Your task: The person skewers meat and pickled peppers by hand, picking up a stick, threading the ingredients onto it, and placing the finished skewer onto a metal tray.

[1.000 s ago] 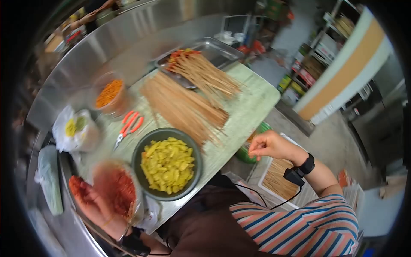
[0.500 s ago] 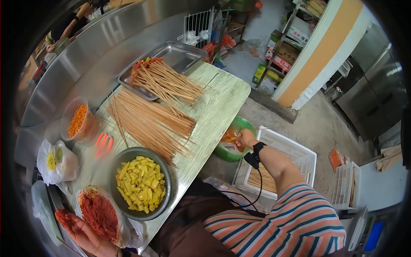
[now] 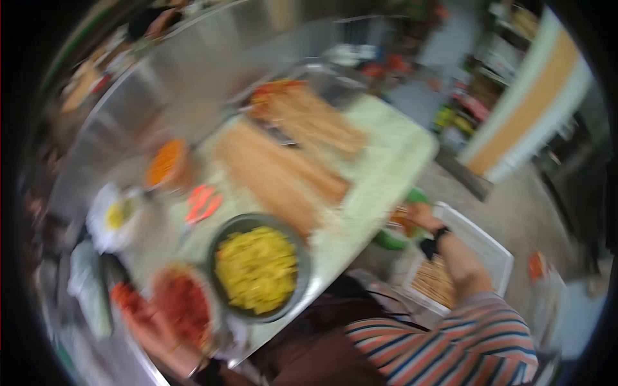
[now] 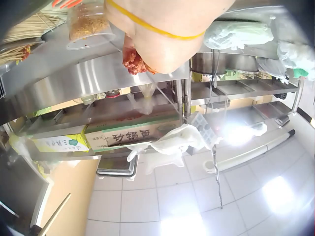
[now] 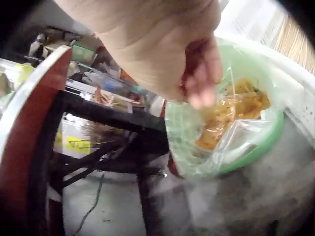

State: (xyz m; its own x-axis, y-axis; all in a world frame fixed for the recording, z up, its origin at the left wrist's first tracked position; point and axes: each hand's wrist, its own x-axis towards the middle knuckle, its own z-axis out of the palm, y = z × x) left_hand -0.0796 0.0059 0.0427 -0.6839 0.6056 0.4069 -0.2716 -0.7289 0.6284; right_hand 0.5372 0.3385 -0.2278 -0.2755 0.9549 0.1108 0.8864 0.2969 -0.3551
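Near my right fingers (image 5: 203, 86), half-curled, any hold undeterminable, orange food (image 5: 234, 118) lies inside a green container (image 5: 273, 142). Expect soft, light, slippery contents; grip the clear bag (image 5: 236, 147) by its folds. My left fingers (image 3: 132, 305) extend beside red paste (image 3: 185, 307), apparently holding nothing.

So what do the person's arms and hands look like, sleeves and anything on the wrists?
The right arm has a short striped sleeve in coral, dark blue and pale bands, plus a black wrist strap with a dark block. The left hand has red residue on its fingertips, with a thin yellow band near that wrist. No left sleeve shows.
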